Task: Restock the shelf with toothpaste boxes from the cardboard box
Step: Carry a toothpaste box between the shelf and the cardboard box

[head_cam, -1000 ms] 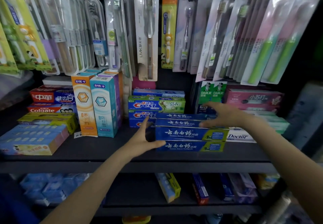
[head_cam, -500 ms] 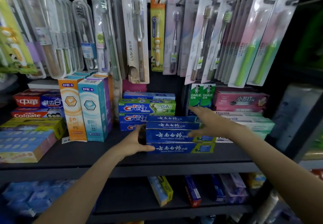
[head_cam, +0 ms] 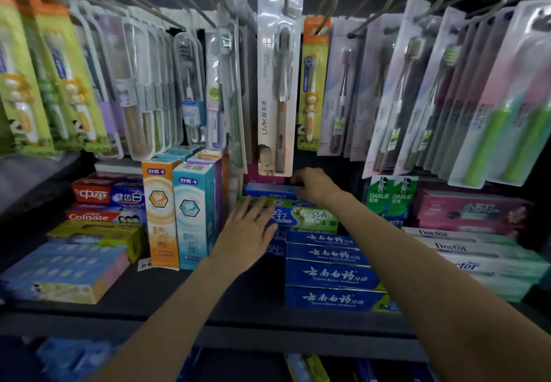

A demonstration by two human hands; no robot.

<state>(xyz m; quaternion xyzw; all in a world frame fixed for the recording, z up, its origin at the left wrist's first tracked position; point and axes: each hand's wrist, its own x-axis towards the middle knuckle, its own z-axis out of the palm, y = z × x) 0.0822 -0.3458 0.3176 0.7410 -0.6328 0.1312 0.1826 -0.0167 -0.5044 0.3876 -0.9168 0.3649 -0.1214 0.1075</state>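
Reaching over the dark shelf (head_cam: 256, 310), both bare arms stretch toward the stacked toothpaste in the head view. The left hand (head_cam: 249, 234) is open, its fingers spread flat against the near end of the green and blue toothpaste boxes (head_cam: 307, 217), touching them without gripping. The right hand (head_cam: 316, 186) sits further back, fingers curled down onto the flat blue box (head_cam: 268, 191) lying on top of that pile; whether it actually grips the box cannot be told. Just in front stands a stack of 4 dark blue toothpaste boxes with white lettering (head_cam: 331, 275), apart from both hands. To the left, a tall orange carton (head_cam: 161, 214) and a tall teal carton (head_cam: 193, 217) stand upright. Packaged toothbrushes (head_cam: 278, 80) hang on hooks above.
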